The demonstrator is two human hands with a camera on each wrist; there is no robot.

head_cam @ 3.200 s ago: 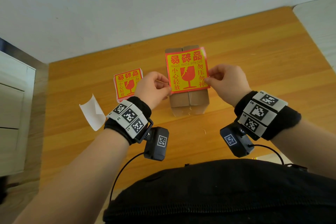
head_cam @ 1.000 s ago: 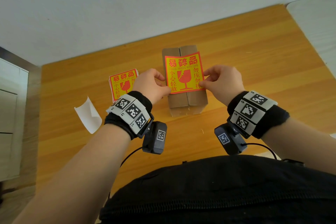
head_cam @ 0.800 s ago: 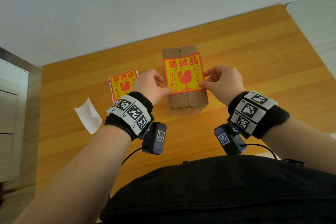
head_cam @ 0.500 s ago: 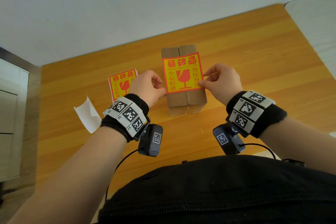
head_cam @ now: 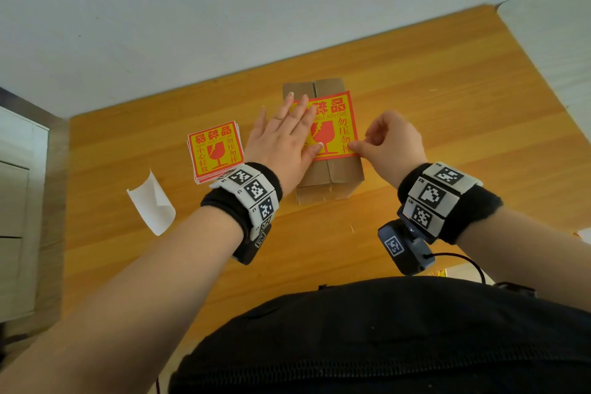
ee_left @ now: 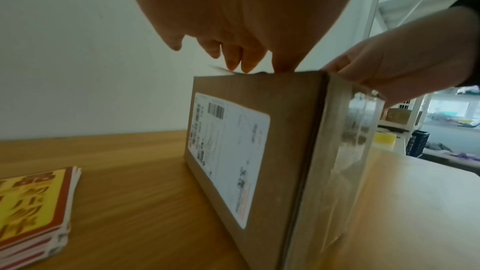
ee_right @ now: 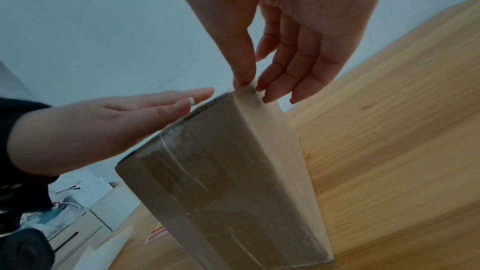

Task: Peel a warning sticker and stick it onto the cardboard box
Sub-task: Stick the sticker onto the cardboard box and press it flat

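Two hands on warning sticker (head_cam: 332, 126), frame centre, atop cardboard box (head_cam: 329, 176). Left hand (head_cam: 281, 144) flat, fingers straight, pressing left half. Right hand (head_cam: 391, 144) pinches right edge; smoothing likely runs rightward.

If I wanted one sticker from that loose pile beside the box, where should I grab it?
Probably a corner of the top sheet on the sticker stack, from its left side. The sheets lie flat but fan out slightly at the edges, and the left hand crowds the right.

A packing or storeroom space: wooden table (head_cam: 447, 105), white drawers (head_cam: 16, 201), shelving (ee_left: 405, 122) with goods.
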